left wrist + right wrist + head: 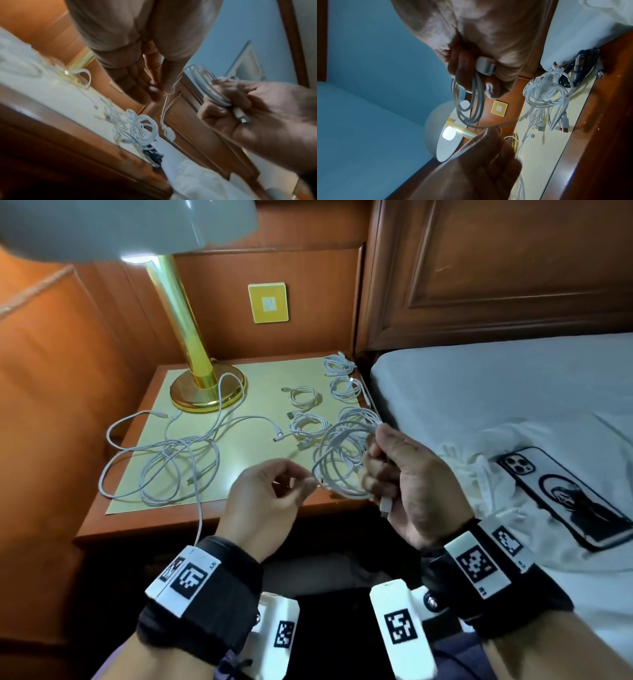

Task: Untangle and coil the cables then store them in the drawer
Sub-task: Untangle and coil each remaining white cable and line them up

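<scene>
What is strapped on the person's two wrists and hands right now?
Both hands, left hand and right hand, are bare. Each wrist wears a wide black fabric wrist strap carrying white rectangular plastic blocks printed with black square-patterned markers. No sleeves show.

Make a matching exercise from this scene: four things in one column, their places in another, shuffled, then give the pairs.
Things:
1. phone
2. lamp
3. coiled white cable
4. tangled cables

Places:
A. held in the right hand
B. loose on the nightstand's left part
C. lying on the bed
D. standing at the nightstand's back

Pairs: 1-C, 2-D, 3-A, 4-B
</scene>
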